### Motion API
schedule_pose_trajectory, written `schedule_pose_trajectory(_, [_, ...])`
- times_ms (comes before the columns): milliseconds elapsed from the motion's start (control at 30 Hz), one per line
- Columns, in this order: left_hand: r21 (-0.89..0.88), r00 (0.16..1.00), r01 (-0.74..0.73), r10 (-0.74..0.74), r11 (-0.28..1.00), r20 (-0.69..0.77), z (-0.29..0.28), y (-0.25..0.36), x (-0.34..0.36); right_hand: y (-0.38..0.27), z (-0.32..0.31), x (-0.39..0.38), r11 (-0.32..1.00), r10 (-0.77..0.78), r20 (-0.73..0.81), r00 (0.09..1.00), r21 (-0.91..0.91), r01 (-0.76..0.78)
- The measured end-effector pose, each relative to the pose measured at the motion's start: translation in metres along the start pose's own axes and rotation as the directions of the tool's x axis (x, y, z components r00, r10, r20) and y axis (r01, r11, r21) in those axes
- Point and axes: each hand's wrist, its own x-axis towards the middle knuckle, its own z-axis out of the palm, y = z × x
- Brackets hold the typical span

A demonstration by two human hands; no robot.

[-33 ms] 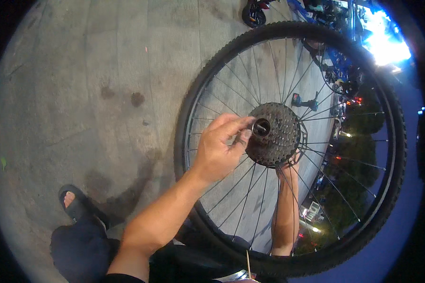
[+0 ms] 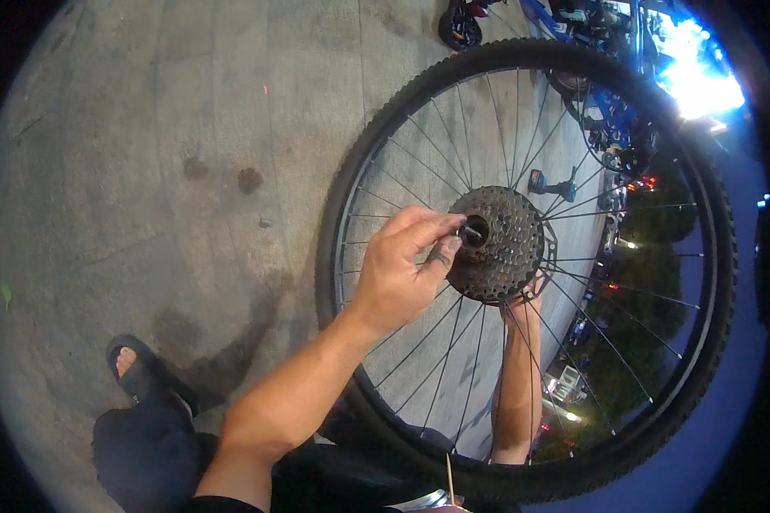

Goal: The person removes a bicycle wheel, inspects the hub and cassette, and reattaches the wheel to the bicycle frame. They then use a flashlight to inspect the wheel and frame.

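Fingertips of the left hand (image 2: pixel 405 269) pinch a dark part (image 2: pixel 463 231) before the cassette (image 2: pixel 513 248); its round face, plain earlier, is now mostly hidden. Behind the wheel (image 2: pixel 337 205), the right hand (image 2: pixel 524 306) is largely covered, its grip impossible to tell.

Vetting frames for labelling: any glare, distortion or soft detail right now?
Head view: a strong light burns out white at upper right; head view: black corners, far edge of the floor bowed; head view: cassette teeth discernible, but fine detail at the fingertips of the left hand too dark and soft to make out.
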Motion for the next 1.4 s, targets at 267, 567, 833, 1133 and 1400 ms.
schedule_pose_trajectory(267, [0.04, 0.999, 0.028, -0.027, 0.999, -0.028, 0.004, -0.002, 0.005, 0.001, -0.009, 0.001, 0.975, -0.022, -0.042, 0.999, -0.222, 0.012])
schedule_pose_trajectory(567, [0.065, 0.969, 0.245, -0.241, 0.967, -0.06, 0.005, 0.013, 0.009, -0.002, -0.004, 0.003, 0.954, -0.023, 0.033, 0.999, -0.297, 0.032])
schedule_pose_trajectory(833, [0.224, 0.996, 0.088, -0.089, 0.971, -0.008, 0.002, 0.007, 0.017, -0.032, 0.045, 0.005, 0.962, -0.162, 0.251, 0.954, -0.174, 0.209])
schedule_pose_trajectory(1133, [0.213, 0.996, 0.084, -0.088, 0.973, 0.009, -0.002, -0.003, 0.023, -0.025, 0.044, 0.026, 0.942, -0.25, 0.393, 0.885, -0.112, 0.316])
schedule_pose_trajectory(1400, [0.163, 0.996, 0.087, -0.092, 0.983, 0.02, -0.001, -0.007, 0.026, -0.008, 0.039, 0.035, 0.935, -0.297, 0.333, 0.895, -0.087, 0.343])
